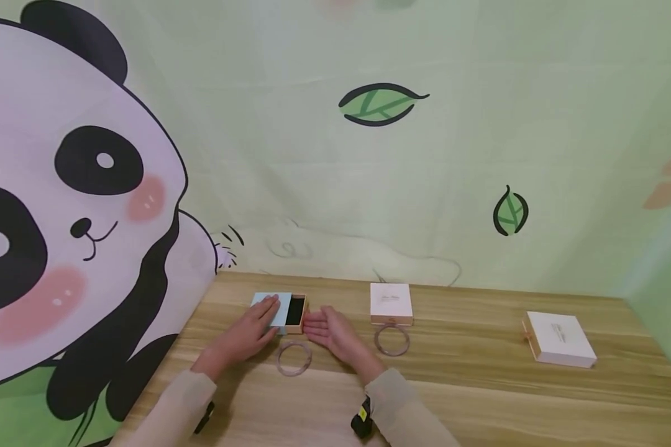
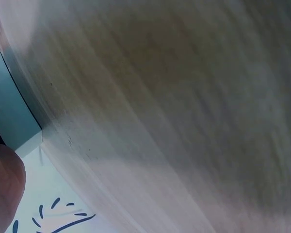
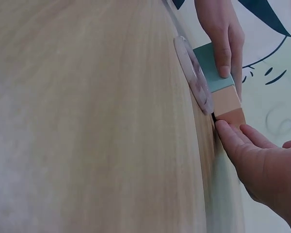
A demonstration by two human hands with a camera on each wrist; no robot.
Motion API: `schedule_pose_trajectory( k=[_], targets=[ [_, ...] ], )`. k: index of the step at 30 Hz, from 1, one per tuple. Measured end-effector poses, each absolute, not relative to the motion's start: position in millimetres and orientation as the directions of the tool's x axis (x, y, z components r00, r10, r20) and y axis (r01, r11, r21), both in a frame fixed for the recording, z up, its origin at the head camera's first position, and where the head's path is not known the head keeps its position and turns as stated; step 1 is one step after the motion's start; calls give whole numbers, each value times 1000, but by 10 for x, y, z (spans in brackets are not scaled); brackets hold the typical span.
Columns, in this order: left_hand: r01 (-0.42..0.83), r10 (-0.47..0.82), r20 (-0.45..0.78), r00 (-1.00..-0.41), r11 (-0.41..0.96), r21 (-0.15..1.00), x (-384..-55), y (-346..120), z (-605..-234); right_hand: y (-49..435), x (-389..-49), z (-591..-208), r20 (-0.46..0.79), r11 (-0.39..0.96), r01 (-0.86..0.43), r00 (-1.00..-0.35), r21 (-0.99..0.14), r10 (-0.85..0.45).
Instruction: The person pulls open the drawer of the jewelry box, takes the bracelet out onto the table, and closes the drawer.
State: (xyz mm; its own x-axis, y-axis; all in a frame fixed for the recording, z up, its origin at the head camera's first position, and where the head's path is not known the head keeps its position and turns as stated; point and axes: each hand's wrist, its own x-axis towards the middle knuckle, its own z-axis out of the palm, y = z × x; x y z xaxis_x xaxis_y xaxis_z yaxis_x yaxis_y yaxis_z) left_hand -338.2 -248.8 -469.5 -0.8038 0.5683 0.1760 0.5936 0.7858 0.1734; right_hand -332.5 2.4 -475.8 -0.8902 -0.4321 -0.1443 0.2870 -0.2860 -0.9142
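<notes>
A light blue drawer box (image 1: pixel 282 310) lies near the table's back left. Its orange-edged drawer (image 1: pixel 297 312) sticks out on the right, showing a black inside. My left hand (image 1: pixel 254 329) holds the blue sleeve, fingers over its top and thumb against the near side, as the right wrist view shows. With fingers stretched out, my right hand (image 1: pixel 332 332) touches the drawer's outer end. A pale, translucent bangle (image 1: pixel 294 359) lies just in front of the box; the right wrist view catches this bangle (image 3: pixel 191 75) edge-on. Only the sleeve's corner (image 2: pixel 19 111) shows in the left wrist view.
A white box (image 1: pixel 391 301) stands right of my hands, with a second bangle (image 1: pixel 392 340) by its front edge. Farther right sits another white box (image 1: pixel 561 338). A printed cloth (image 1: pixel 291 155) with a panda hangs behind the wooden table (image 1: pixel 481 385).
</notes>
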Motion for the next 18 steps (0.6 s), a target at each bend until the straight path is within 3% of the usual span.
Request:
schedule_pose_trajectory(
  k=[10, 18],
  targets=[
    [591, 568, 166, -806, 789, 170, -3394, -2521, -4710, -106, -3322, -4678, -184, -266, 332, -870, -905, -458],
    [590, 564, 179, -806, 785, 188, -3413, -2529, -4754, -227, -3319, -4691, -151, -215, 290, -854, -933, -498]
  ],
)
